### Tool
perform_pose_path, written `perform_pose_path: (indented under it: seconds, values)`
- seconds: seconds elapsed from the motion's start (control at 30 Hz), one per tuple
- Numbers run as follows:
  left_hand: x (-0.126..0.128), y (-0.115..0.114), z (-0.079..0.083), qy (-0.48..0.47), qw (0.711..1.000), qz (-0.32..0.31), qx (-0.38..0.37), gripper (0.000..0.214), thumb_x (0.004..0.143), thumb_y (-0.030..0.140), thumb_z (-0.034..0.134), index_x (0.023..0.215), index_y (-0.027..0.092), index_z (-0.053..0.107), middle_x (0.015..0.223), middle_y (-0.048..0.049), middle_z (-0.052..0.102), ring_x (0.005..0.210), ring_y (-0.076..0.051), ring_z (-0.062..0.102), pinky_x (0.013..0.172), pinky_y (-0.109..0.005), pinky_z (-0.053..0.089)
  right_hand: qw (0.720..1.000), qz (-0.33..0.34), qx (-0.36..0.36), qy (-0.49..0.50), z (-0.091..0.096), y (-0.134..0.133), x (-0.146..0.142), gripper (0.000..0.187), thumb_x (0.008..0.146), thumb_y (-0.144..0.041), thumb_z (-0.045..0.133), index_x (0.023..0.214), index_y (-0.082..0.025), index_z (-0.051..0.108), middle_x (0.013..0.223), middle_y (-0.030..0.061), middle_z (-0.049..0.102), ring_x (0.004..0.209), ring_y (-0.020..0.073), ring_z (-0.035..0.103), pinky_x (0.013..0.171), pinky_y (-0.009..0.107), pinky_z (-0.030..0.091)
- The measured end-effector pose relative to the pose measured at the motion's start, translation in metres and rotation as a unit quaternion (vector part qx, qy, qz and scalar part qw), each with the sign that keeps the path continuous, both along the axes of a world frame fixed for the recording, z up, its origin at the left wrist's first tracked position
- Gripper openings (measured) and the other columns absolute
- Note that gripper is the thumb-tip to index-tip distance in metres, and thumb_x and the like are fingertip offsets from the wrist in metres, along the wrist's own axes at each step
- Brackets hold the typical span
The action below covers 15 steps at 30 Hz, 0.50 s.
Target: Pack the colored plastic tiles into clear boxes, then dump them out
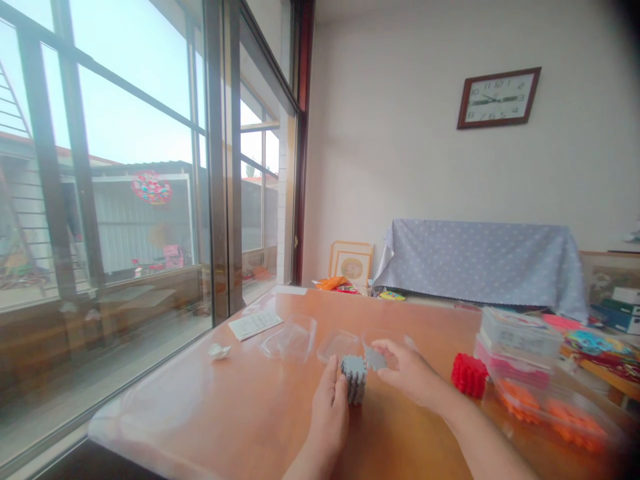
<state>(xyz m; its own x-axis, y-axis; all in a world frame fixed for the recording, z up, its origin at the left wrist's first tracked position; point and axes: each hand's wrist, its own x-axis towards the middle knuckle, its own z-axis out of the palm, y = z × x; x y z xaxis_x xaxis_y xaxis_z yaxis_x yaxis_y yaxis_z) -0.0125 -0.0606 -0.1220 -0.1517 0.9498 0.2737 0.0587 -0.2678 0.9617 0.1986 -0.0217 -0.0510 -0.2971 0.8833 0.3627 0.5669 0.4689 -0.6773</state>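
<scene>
A grey block made of interlocking foam pieces [354, 379] stands on the orange-brown table [240, 413]. My left hand [329, 408] wraps round its left side and steadies it. My right hand [406, 368] pinches a flat grey foam piece [375, 360] just above and to the right of the block, close to its top edge.
Clear plastic lids and trays [293, 339] lie beyond the block, with a paper sheet [255, 324] and a crumpled white scrap [219, 351] to the left. A red foam cube [469, 375], stacked boxes [517, 347] and orange pieces [550, 407] sit to the right. A large window runs along the left.
</scene>
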Motion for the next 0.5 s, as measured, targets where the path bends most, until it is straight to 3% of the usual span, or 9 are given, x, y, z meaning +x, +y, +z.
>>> perform_pose_path:
  seconds: [0.17, 0.5]
  values:
    - [0.000, -0.004, 0.001, 0.033, 0.999, -0.004, -0.005, 0.072, 0.092, 0.046, 0.054, 0.152, 0.008, 0.044, 0.162, -0.0128, 0.036, 0.152, -0.028, 0.030, 0.127, -0.039, 0.019, 0.997, 0.014, 0.022, -0.071, 0.018, 0.007, -0.030, 0.053, 0.071, -0.018, 0.064, 0.123, -0.025, 0.069, 0.126, 0.0051, 0.072, 0.117, 0.0241, 0.065, 0.103, 0.036, 0.047]
    - [0.000, -0.004, -0.003, 0.072, 0.997, -0.030, 0.020, 0.064, 0.098, 0.035, 0.043, 0.156, 0.011, 0.036, 0.165, -0.0105, 0.031, 0.153, -0.023, 0.029, 0.126, -0.035, 0.019, 0.994, 0.031, 0.010, -0.103, 0.015, 0.010, -0.047, 0.059, 0.066, -0.015, 0.064, 0.124, -0.025, 0.070, 0.125, 0.0063, 0.072, 0.114, 0.0262, 0.065, 0.100, 0.036, 0.048]
